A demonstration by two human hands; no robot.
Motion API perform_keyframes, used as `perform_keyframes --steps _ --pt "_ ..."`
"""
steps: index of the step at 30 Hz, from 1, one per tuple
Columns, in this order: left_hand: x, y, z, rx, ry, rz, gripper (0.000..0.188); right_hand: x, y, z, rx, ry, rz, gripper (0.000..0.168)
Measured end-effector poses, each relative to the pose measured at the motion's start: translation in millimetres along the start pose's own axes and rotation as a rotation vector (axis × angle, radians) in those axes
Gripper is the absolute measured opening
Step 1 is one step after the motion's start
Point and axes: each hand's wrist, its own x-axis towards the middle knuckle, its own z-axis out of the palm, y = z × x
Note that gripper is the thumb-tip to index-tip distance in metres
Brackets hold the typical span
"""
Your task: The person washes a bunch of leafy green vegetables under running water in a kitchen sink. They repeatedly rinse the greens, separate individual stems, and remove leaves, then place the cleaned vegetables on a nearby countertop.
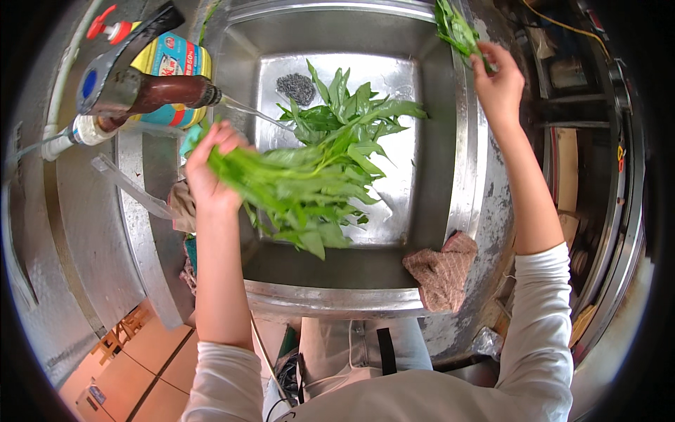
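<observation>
My left hand (213, 169) grips a bunch of long-stemmed leafy greens (295, 184) by its stems, over the left part of a stainless steel sink (337, 303). The bunch is slightly blurred. At the sink's right rim, my right hand (498, 79) holds a smaller sprig of greens (457, 29) between thumb and fingers. More leafy greens (343, 105) lie on the sink's bottom, beside a dark metal scouring pad (296, 88). Water runs from the faucet (174, 90) at the left down into the sink.
A brown cloth (445, 269) drapes over the sink's front right corner. At the left rim are another cloth (183, 205) and a clear plastic strip (134, 187). A yellow and blue pump bottle (176, 58) stands behind the faucet. A white pipe (66, 79) runs along the far left.
</observation>
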Motion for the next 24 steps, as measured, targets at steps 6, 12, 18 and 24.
perform_keyframes --steps 6,12,18,24 --pt "69 -3 0 0.038 0.031 -0.138 0.009 -11 -11 7 -0.237 -0.09 -0.074 0.021" --pt "81 -4 2 0.152 -0.087 -0.183 0.012 -33 -70 9 0.255 -0.187 -0.22 0.013" --pt "81 -4 3 0.06 -0.066 -0.177 0.013 -76 -111 48 0.6 -0.832 0.376 0.016" --pt "79 3 -8 0.028 -0.058 -0.166 0.011 -87 -125 59 0.575 -0.67 0.288 0.025"
